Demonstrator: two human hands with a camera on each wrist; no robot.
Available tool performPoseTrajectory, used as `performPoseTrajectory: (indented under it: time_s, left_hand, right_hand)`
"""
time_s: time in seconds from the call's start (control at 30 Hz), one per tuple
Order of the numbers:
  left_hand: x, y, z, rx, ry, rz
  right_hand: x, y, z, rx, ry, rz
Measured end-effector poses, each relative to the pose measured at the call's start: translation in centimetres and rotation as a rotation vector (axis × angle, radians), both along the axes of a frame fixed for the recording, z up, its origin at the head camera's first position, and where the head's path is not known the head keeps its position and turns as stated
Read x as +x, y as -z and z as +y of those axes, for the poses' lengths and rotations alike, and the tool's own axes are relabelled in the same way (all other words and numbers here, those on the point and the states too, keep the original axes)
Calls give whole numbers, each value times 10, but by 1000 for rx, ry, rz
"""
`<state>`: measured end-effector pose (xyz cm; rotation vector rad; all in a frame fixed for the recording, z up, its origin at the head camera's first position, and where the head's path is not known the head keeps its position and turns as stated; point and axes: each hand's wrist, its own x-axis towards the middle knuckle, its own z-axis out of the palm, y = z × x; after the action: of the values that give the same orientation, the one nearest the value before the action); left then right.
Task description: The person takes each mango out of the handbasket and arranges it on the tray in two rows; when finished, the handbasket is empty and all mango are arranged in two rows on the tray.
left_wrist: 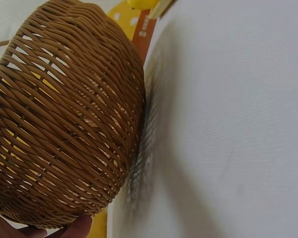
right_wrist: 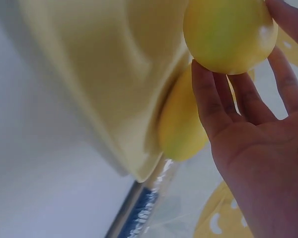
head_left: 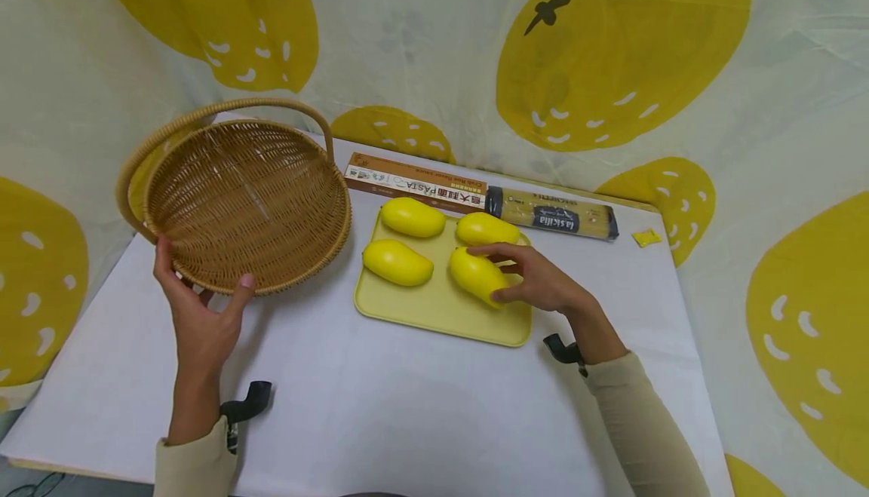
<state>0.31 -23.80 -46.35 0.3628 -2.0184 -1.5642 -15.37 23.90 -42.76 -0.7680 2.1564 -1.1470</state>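
Observation:
My left hand [head_left: 206, 323] grips the near rim of a brown wicker basket [head_left: 251, 203] with a tall arched handle; its woven side [left_wrist: 64, 114] fills much of the left wrist view, with a shadow on the table beside it. The basket is tilted so its inside faces me, and nothing lies in it. On the right, my right hand [head_left: 543, 280] holds a yellow mango [head_left: 477, 277] between thumb and fingers, over a pale yellow tray [head_left: 407, 311]. Three other mangoes lie on the tray: one at back left [head_left: 412, 217], one at front left [head_left: 397, 262] and one at back right [head_left: 487, 230].
Behind the tray lie a brown and white pasta box [head_left: 416, 182] and a pack of spaghetti [head_left: 551, 213]. A small yellow packet [head_left: 646, 237] sits near the back right corner of the white table [head_left: 380, 406]. A curtain with a yellow fruit print [head_left: 421, 37] hangs around the table.

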Motion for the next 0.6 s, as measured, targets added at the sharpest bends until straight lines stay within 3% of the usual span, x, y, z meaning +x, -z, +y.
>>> performPoseTrajectory:
  time_s: [0.37,0.6]
  left_hand:
    - [-3,-9,-4,24,-10,-10]
    - [-5,-13,-5,48,-26,0]
  right_hand:
    - [-3,11,6,31,14,5]
    - [1,8,8,14,91,4]
